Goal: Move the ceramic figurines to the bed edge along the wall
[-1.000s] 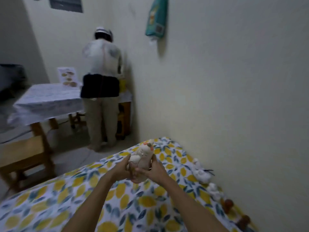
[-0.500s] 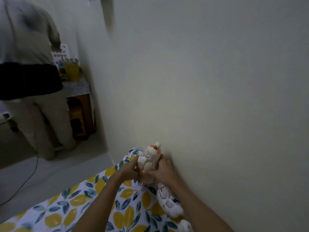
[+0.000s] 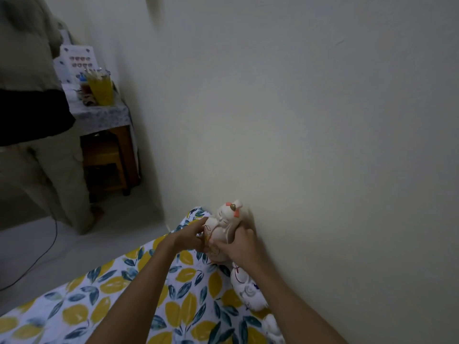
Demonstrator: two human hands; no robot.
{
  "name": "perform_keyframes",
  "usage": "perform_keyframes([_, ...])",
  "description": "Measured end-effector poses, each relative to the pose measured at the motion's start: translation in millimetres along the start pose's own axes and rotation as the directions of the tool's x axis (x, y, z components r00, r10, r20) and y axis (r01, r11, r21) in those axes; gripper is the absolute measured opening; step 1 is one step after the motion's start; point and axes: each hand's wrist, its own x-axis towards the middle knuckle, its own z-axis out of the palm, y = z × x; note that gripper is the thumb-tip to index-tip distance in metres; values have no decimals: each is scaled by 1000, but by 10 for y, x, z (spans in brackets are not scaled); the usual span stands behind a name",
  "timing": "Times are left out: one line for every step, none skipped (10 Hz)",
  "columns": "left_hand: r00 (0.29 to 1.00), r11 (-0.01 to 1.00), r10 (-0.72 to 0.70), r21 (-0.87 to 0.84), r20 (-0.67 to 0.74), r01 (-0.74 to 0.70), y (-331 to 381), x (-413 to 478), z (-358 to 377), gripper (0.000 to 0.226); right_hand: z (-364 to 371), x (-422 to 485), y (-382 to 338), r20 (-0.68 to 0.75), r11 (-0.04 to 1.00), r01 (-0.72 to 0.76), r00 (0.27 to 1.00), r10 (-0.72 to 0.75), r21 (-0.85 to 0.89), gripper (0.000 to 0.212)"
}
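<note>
A white ceramic figurine with orange ear marks stands upright at the far corner of the bed, against the wall. My left hand holds its left side and my right hand grips its right side and base. Just behind it along the wall lies another white figurine with red and blue lines. A third white figurine shows partly at the bottom, half hidden by my right forearm. The bed has a sheet with yellow lemons and blue leaves.
A person stands at the left by a small cloth-covered table carrying a yellow cup and printed cards. A black cable trails across the floor. The pale wall borders the bed on the right.
The figurine in both hands has travelled from above the middle of the bed to the far corner against the wall. My view has swung right and closer to the wall.
</note>
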Motion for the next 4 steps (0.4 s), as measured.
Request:
perform_keyframes([1000,999,5,40,-30,-4,-28,-2,23,84,38,-16,17,-1,1000,15,1000,-15,17,70])
perform_keyframes([998,998,11,65,-59,-7,-35,-23,44,86,45,-30,20,-4,999,30,1000,-30,17,73])
perform_keyframes([996,996,0,84,-84,7,-94,-77,60,86,88,-18,54,10,999,37,999,-37,12,74])
perform_keyframes([996,993,37,114,-85,-27,-130,-119,78,88,89,-31,64,26,999,45,999,-44,-9,73])
